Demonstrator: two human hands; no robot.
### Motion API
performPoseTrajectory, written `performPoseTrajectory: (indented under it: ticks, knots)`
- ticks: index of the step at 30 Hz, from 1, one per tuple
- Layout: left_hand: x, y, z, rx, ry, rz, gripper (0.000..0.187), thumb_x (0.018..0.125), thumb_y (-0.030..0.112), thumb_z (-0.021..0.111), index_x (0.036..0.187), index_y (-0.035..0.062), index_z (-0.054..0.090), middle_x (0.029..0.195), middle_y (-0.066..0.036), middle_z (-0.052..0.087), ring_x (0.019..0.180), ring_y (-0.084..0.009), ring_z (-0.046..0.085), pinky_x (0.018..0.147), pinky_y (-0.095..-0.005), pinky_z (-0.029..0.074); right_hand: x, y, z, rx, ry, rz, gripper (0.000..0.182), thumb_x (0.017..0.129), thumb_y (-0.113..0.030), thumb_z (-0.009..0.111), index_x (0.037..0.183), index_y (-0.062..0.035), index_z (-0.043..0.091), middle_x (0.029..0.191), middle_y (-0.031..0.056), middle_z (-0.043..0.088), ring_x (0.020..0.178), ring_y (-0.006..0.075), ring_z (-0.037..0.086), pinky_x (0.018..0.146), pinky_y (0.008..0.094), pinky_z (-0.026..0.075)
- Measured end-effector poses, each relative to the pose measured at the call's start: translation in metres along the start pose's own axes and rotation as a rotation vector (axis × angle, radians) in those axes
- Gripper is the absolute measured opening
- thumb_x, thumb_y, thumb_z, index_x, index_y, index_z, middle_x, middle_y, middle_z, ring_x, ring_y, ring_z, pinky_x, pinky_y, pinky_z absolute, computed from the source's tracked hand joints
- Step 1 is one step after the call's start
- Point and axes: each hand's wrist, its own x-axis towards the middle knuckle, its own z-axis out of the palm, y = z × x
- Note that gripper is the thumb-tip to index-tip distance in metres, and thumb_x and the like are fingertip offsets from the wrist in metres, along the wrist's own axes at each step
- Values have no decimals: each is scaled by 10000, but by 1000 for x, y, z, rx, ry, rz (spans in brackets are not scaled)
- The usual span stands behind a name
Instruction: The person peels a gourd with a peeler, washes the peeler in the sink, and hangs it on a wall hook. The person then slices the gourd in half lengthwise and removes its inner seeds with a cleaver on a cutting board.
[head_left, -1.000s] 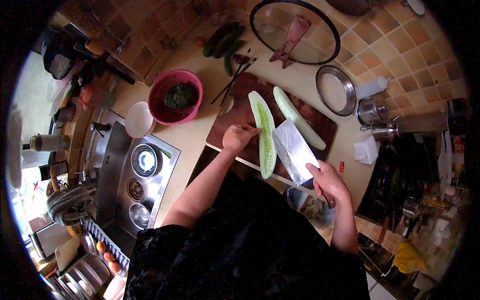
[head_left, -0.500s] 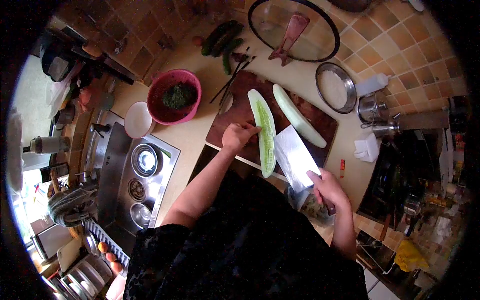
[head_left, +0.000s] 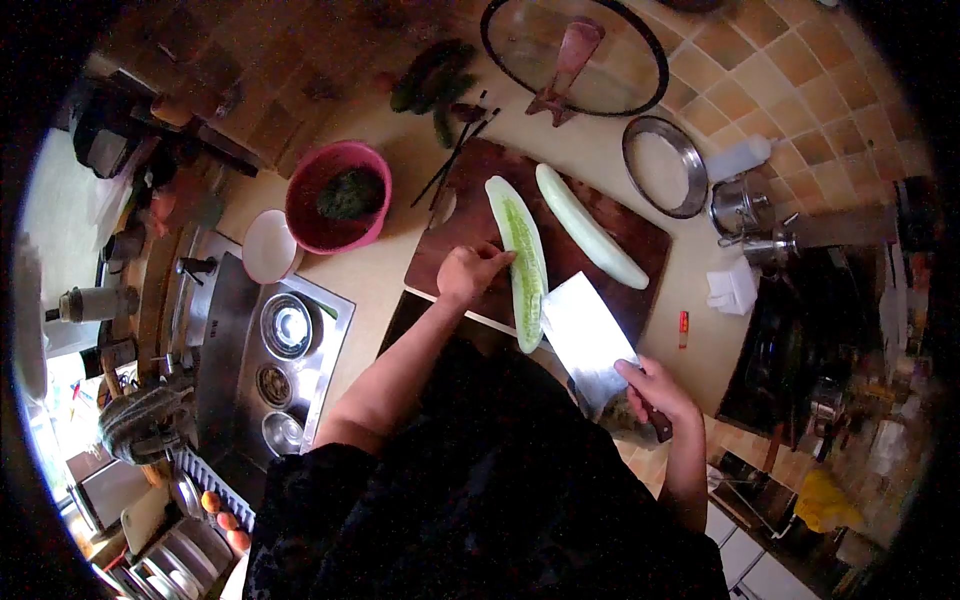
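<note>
A peeled cucumber half lies cut face up on the dark wooden cutting board, its green seedy middle showing and its near end reaching past the board's front edge. The fingers of my left hand are closed at the half's left edge, about midway along it. In my right hand is a cleaver, gripped by its brown handle. Its broad blade slants up and left, one corner right beside the half's near part. Farther right on the board rests another pale peeled piece, rounded side up.
Left of the board stand a pink bowl of dark greens and a white bowl, beside the sink. Behind are chopsticks, unpeeled cucumbers and a glass lid. A metal bowl stands back right.
The cleaver has shifted toward me and slightly left, its blade lower beside the cucumber half. My left hand stays at the half's edge. The whole view has shifted slightly.
</note>
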Motion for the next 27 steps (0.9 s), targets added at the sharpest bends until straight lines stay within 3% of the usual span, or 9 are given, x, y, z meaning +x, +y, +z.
performPoseTrajectory:
  ticks: [2,5,8,9,15,21,27]
  knots:
    - [-11,9,-1,264,119,150,325,822,339,785,1032,94,741,928,-76,743,818,-218,718,738,-351,567,8,9,-5,58,-19,21,348,1016,-391,573,991,-49,521,552,31,507,386,130,485,354,310,378]
    - [-2,10,-8,708,240,858,360,822,220,713,1163,108,688,1170,-99,682,1046,-285,665,848,-400,549,12,18,-5,91,-19,23,355,1007,-409,588,956,-65,517,551,20,495,386,130,484,352,305,381]
    - [20,25,-21,858,-98,1238,390,827,155,625,1212,111,666,1304,-95,604,1204,-296,582,925,-420,529,13,25,-3,141,-25,22,354,1003,-413,594,959,-69,525,551,17,493,386,130,479,355,301,385]
    - [27,24,-19,834,-117,1357,406,736,122,695,1141,110,680,1152,-76,632,1185,-268,575,928,-390,526,14,28,-2,158,-22,20,352,1002,-414,596,964,-70,530,551,16,492,387,130,478,357,300,388]
    - [36,46,-17,821,-331,1382,226,767,136,672,989,114,711,1042,-62,623,1078,-248,610,869,-381,544,17,37,0,194,-34,-10,323,1001,-403,597,1038,-84,560,548,9,487,395,117,468,368,284,375]
    - [42,68,-6,995,-388,1482,95,791,170,647,864,116,676,969,-38,618,979,-212,615,812,-373,539,18,44,-2,208,-46,-57,319,998,-394,608,1063,-92,532,574,18,480,394,116,456,354,279,373]
    - [42,72,0,1149,-449,1511,170,832,175,609,943,61,671,1010,-85,616,998,-251,619,830,-416,556,20,70,-7,342,49,-33,319,987,-396,623,1060,-90,563,564,8,496,399,111,471,374,283,380]
